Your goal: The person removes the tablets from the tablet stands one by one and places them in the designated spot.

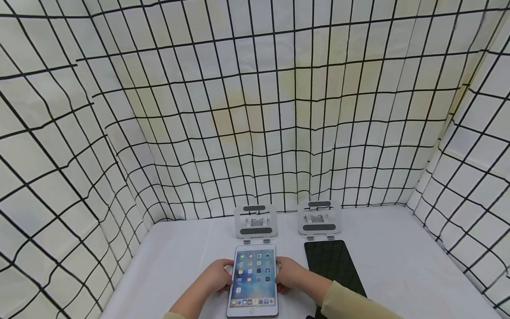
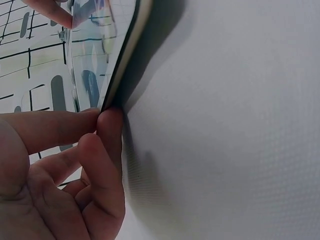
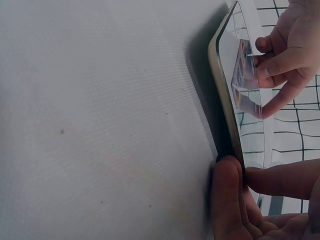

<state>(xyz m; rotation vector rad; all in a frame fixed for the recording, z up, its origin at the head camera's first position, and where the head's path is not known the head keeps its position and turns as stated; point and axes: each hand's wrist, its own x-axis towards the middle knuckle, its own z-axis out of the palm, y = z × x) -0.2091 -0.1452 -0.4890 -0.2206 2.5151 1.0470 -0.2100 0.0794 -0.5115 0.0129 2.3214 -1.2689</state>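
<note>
A white tablet with a lit home screen lies near the table's front edge. My left hand pinches its left edge and my right hand pinches its right edge. In the left wrist view the left hand has thumb and fingers closed on the tablet's thin rim, which is raised a little off the cloth. The right wrist view shows the right hand pinching the tablet the same way, with the left hand across the screen.
A dark, unlit tablet lies flat just right of the lit one. Two silver folding stands stand behind them. A white cloth covers the table, and grid-patterned fabric walls close in the back and sides.
</note>
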